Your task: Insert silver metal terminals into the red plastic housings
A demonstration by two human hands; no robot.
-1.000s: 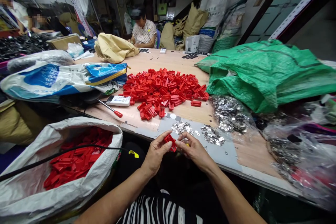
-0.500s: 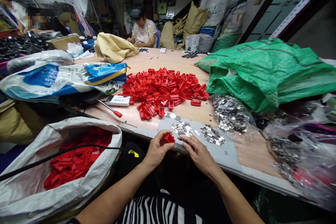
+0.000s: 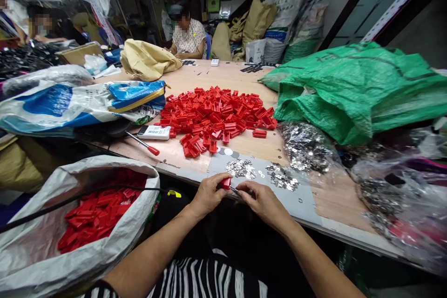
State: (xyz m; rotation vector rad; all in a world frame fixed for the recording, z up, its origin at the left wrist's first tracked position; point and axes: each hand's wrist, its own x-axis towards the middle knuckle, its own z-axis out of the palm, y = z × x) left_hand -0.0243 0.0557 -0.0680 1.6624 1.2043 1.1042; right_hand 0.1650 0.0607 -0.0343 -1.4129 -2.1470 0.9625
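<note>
My left hand (image 3: pixel 209 194) is closed on a small red plastic part (image 3: pixel 226 183), held at the table's near edge. Between the fingertips of my right hand (image 3: pixel 261 201) is a small shiny metal piece (image 3: pixel 236 191), which meets the right side of the red part. How far it sits inside the part I cannot tell. Just beyond my hands lie two flat heaps of metal plates, a brighter heap (image 3: pixel 240 168) and a darker heap (image 3: pixel 283 177), on a grey sheet (image 3: pixel 303 202). A large pile of red plastic parts (image 3: pixel 216 114) spreads behind them.
An open white sack (image 3: pixel 26 260) with more red parts stands at my left, a black cord (image 3: pixel 115 193) across it. A red-handled tool (image 3: pixel 152 150) lies by a white box (image 3: pixel 154 132). Right are a green sack (image 3: pixel 370 88) and plastic bags of metal plates (image 3: pixel 307 146). People sit beyond.
My right hand has brought the metal piece against the red part, closing the gap between them. My left hand has turned the red part. The view has shifted slightly.
</note>
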